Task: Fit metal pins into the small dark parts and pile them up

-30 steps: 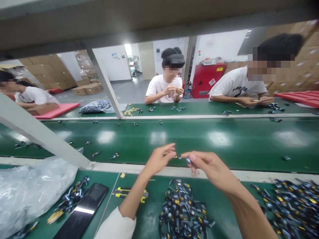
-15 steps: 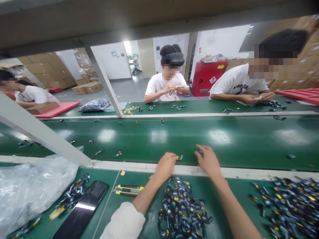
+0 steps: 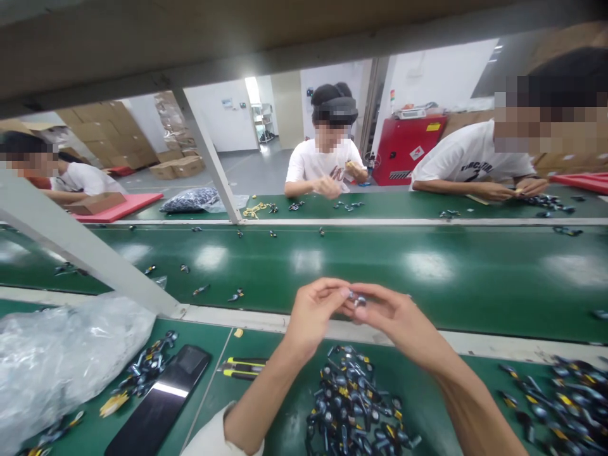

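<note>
My left hand (image 3: 313,310) and my right hand (image 3: 399,316) meet above the white edge of the belt, fingertips pinching a small dark-and-silver metal part (image 3: 357,300). Much of that part is hidden by my fingers. Below my hands lies a heap of similar black, silver and yellow parts (image 3: 351,405) on a green bench top (image 3: 285,405). A second heap (image 3: 555,405) lies to the right of my right forearm. A yellow-and-black utility knife (image 3: 242,368) rests just left of the middle heap.
A green conveyor belt (image 3: 304,259) with scattered parts runs across the view. At left are a plastic bag (image 3: 61,354), a black tablet (image 3: 161,402) and a small heap of parts (image 3: 142,367). A grey strut (image 3: 90,250) slants across. Several co-workers work beyond the belt.
My hands have risen from the belt and come together, now pinching the small part between them. The camera has shifted slightly.
</note>
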`<state>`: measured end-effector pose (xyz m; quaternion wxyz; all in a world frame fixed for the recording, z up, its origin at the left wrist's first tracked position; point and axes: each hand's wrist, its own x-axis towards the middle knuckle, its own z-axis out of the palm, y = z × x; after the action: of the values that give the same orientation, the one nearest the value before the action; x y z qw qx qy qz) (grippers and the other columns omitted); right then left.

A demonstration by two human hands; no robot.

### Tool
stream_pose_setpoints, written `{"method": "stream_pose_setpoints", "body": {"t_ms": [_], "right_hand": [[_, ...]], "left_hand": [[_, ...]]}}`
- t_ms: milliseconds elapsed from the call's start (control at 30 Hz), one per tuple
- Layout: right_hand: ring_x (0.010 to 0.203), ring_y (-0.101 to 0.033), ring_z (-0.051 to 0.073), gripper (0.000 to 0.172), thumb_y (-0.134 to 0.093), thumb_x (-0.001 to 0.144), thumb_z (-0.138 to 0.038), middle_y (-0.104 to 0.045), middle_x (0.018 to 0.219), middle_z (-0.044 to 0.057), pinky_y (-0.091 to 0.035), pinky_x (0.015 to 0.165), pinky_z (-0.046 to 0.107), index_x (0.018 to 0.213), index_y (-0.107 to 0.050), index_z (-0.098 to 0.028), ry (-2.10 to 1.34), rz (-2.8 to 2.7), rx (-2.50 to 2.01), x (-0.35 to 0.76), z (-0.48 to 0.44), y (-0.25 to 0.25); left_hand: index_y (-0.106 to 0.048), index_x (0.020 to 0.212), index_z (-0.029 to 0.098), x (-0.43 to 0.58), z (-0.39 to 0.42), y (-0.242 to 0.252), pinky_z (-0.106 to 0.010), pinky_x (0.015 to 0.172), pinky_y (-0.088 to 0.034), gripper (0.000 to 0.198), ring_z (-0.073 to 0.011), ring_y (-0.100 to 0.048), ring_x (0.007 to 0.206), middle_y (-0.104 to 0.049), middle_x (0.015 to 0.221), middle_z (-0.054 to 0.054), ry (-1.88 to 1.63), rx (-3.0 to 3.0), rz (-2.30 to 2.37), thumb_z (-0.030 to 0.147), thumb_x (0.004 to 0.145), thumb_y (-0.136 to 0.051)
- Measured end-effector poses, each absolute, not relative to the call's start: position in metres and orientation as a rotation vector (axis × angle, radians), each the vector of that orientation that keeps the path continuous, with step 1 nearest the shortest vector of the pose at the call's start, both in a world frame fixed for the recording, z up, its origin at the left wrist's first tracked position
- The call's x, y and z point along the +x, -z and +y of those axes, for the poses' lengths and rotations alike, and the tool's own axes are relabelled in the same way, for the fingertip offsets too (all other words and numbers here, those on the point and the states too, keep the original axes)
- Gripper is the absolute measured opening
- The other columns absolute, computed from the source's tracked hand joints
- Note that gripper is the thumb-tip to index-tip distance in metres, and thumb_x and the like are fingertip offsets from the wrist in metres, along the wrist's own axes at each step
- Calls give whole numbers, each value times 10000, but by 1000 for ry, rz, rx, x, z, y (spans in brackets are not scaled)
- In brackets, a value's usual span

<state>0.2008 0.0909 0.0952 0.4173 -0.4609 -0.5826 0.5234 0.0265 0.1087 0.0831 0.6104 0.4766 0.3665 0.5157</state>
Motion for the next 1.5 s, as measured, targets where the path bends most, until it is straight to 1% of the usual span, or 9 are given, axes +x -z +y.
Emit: {"method": "stream_pose_setpoints", "body": {"t_ms": [67,233,333,467,633,833,1167,1333,1500], "right_hand": [[1010,-745,268,460,-806,809,-429,-802,1072,101,-606,905,422,1196,-752,-186,-1336,-1407,-1190,198,85,-104],[800,-742,226,444,-790,827,-436,-812,913,76,-623,811,413,1191,-769,-184,-1316,-1447,-1213,202,75,-118],[851,-750,225,424,-795,831,-425,-810,883,63,-628,816,379,1187,-756,-197,-1296,-1354,-1173,203,70,-122],[893,-747,204,328,-800,845,-375,-803,950,57,-623,831,331,1135,-749,-230,-1282,-1323,-1132,203,66,-124],[785,-724,180,211,-780,864,-357,-779,819,27,-618,766,297,1037,-798,-239,-1286,-1376,-1094,203,64,-130],[724,-697,168,179,-788,854,-377,-752,741,11,-605,716,280,979,-799,-249,-1310,-1368,-1086,201,60,-134],[834,-685,191,170,-749,885,-374,-773,917,29,-578,733,265,1018,-846,-329,-1161,-1534,-1076,204,61,-134],[904,-709,189,202,-772,873,-358,-782,1013,27,-587,790,252,1066,-831,-362,-1187,-1546,-1068,204,58,-136],[856,-737,172,195,-835,810,-320,-811,967,8,-602,752,215,999,-844,-369,-1183,-1478,-1102,201,56,-134]], "left_hand": [[-727,927,120,28,103,-90,-300,719,-603,296,-153,-717,649,-764,750,-51,-1212,1031,814,372,792,-807],[-757,908,125,27,94,-103,-230,697,-579,245,-107,-683,641,-748,745,-25,-1248,980,779,321,784,-837],[-762,998,139,27,89,-108,-230,727,-589,264,-127,-712,748,-759,876,-43,-1233,976,716,263,781,-848],[-731,1106,176,25,86,-111,-246,737,-602,375,-127,-718,733,-750,870,-23,-1230,955,669,197,756,-864],[-783,988,165,20,84,-113,-221,808,-577,252,-130,-714,839,-766,912,-44,-1207,1006,664,161,750,-864],[-817,906,169,16,79,-119,-253,760,-575,139,-133,-710,716,-771,792,-36,-1220,1066,682,197,773,-849],[-850,916,222,13,75,-127,-230,806,-535,128,-146,-678,865,-729,916,-54,-1266,1595,779,161,873,-746],[-807,992,205,15,75,-126,-221,776,-555,175,-137,-691,833,-744,909,-33,-1208,1381,778,167,821,-797],[-818,905,193,13,72,-129,-206,738,-570,126,-134,-706,800,-765,879,-25,-1189,1305,807,176,781,-833]]}}
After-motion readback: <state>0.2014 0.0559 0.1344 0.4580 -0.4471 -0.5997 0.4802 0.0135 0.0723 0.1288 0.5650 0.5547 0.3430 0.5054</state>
